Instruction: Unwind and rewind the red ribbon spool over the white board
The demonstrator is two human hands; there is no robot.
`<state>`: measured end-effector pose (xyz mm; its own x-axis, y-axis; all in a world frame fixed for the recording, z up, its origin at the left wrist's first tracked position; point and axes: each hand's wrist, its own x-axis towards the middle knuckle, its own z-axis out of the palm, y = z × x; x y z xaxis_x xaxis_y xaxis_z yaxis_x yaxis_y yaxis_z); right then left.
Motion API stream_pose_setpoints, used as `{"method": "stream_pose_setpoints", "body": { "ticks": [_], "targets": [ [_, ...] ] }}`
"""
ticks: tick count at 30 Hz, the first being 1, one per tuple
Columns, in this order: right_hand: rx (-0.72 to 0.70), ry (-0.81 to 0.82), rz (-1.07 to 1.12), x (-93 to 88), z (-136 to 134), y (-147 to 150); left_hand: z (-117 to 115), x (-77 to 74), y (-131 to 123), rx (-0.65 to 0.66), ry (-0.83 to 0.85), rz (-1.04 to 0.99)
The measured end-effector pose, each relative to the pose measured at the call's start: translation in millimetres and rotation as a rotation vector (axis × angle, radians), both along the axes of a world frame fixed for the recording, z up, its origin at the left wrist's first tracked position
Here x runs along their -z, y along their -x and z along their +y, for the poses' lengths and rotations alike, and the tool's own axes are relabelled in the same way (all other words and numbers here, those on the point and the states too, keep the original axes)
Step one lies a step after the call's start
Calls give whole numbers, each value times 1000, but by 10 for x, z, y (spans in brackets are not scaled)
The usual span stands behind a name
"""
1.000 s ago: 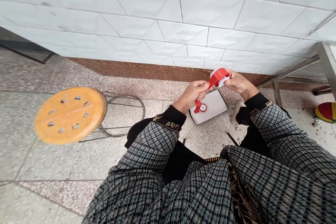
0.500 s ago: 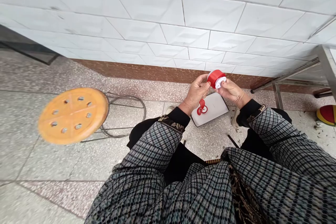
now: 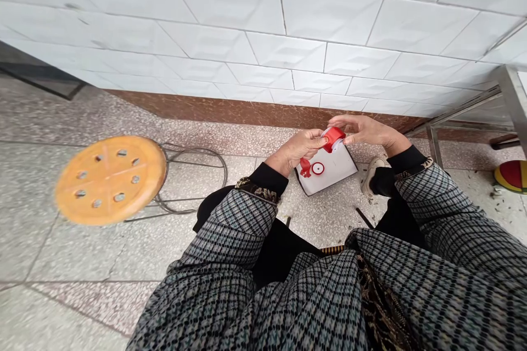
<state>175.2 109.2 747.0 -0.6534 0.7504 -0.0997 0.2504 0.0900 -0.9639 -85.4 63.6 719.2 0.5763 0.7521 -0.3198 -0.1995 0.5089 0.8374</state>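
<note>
My left hand (image 3: 298,149) pinches the left side of a roll of red ribbon (image 3: 334,139) on a white spool. Over the roll's right side is my right hand (image 3: 366,130), its fingers spread and its thumb close to the spool's edge. Below my left hand, a loose piece of red ribbon (image 3: 305,168) shows. A white disc with a red rim (image 3: 318,168) lies on a white, dark-edged board or box lid (image 3: 335,175) on the floor between my feet.
An orange round stool (image 3: 110,180) with holes and wire legs stands at the left. White wall tiles rise ahead. At the right are a metal frame (image 3: 513,101) and a red and yellow ball (image 3: 511,176). Small scraps litter the floor near my right foot.
My right hand has loosened from the spool, its fingers now spread above the roll. The roll has moved slightly left and down, still in my left hand. The disc shows more fully.
</note>
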Motion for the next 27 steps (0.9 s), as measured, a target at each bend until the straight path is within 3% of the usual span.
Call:
{"method": "stream_pose_setpoints", "body": {
  "ticks": [6, 9, 14, 21, 27],
  "targets": [
    [-100, -307, -228, 25, -28, 45, -34, -25, -57, 57, 6, 63],
    [-60, -358, -260, 52, -22, 30, -54, -72, -74, -21, -22, 75],
    [85, -201, -199, 92, 16, -79, -80, -213, -42, -188, -84, 144],
    [180, -58, -55, 110, 99, -128, -84, -199, 37, -160, -113, 97],
    [126, 100, 116, 2, 13, -76, -64, -180, 64, -122, -137, 76]
  ]
}}
